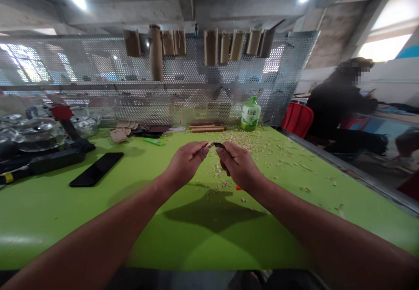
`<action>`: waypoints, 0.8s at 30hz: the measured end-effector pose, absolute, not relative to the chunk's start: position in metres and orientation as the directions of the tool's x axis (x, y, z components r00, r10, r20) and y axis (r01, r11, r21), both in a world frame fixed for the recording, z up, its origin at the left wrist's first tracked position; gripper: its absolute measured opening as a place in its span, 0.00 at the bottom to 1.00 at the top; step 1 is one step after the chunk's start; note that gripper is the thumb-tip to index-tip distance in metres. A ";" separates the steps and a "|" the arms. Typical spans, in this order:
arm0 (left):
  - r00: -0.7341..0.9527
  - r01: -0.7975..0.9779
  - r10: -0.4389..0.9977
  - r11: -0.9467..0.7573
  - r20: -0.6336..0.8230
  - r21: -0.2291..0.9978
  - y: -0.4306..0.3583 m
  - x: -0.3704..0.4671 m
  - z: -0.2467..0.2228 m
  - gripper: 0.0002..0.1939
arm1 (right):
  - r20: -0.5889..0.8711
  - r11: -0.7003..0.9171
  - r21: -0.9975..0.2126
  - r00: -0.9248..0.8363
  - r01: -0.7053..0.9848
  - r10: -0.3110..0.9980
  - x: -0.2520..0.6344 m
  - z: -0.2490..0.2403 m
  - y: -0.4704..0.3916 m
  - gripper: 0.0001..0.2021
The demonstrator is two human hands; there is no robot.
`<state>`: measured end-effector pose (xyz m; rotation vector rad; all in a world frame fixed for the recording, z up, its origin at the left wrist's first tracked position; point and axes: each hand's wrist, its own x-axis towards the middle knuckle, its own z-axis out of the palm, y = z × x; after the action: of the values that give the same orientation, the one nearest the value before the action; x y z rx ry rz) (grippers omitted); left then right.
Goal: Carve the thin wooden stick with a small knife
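Fingers curled tight, left hand pinching pale piece, right hand gripping dark blade

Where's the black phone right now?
In the head view, the black phone lies on the green table, left of the left hand and just right of a dark tool.
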<state>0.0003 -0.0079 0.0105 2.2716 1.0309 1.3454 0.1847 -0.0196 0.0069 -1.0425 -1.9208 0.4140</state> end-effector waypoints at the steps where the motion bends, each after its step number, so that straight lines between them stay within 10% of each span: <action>1: 0.303 0.426 0.715 -0.693 0.630 0.581 -0.008 0.000 0.011 0.18 | 0.547 0.591 -0.623 -0.255 0.512 0.798 0.185 0.007 -0.020 0.18; 24: 0.266 0.496 0.744 -0.651 0.613 0.575 -0.009 0.000 0.009 0.19 | 0.550 0.558 -0.556 -0.230 0.616 0.803 0.182 0.010 -0.023 0.17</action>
<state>0.0003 -0.0092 0.0090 2.2718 1.1457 1.3293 0.1820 -0.0230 0.0100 -1.1449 -1.9457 0.2789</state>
